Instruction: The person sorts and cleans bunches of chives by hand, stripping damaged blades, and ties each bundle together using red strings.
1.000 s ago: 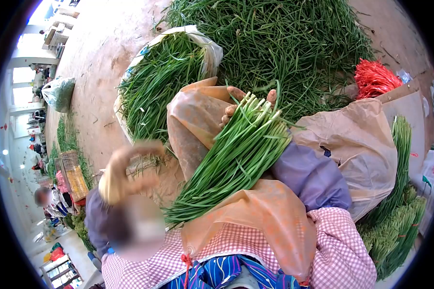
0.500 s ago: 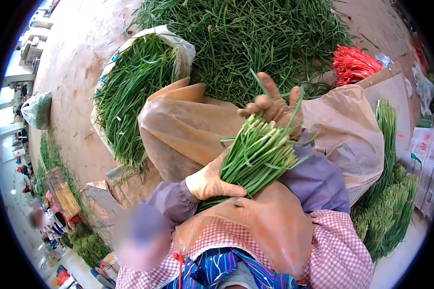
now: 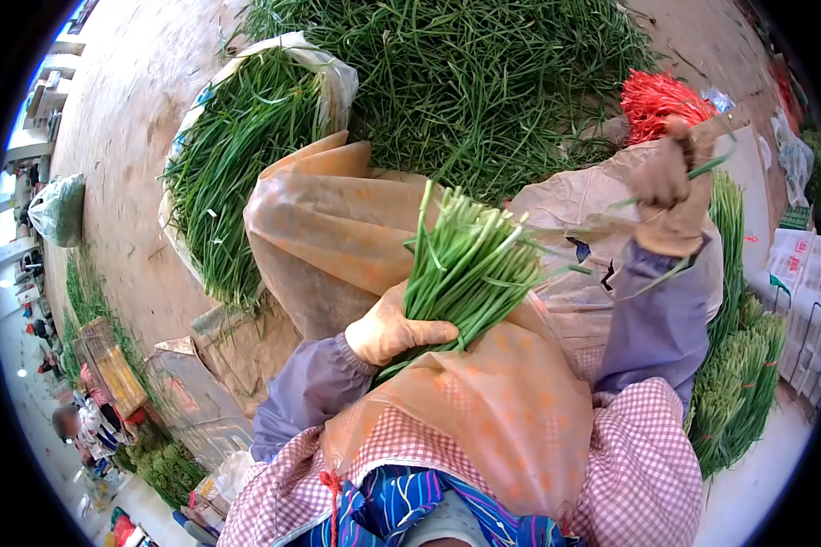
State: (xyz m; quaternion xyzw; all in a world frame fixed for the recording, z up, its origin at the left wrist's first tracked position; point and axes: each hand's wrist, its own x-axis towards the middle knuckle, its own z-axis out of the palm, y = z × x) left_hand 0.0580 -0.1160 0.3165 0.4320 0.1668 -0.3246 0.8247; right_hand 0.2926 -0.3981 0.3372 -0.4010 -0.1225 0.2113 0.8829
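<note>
Purple sleeves (image 3: 659, 314) meet pink-and-white checked cloth (image 3: 646, 447).

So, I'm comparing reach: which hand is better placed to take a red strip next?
Probably the right hand: it is nearer the red strips, though it seems to hold green blades. The left hand is farther away and grips the green bundle.

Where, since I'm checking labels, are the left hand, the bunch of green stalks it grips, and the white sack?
Left hand (image 3: 388, 333): head view, back of the hand.
Bunch of green stalks (image 3: 465, 273): head view, mid-stalks.
White sack (image 3: 340, 87): head view, rim.
</note>
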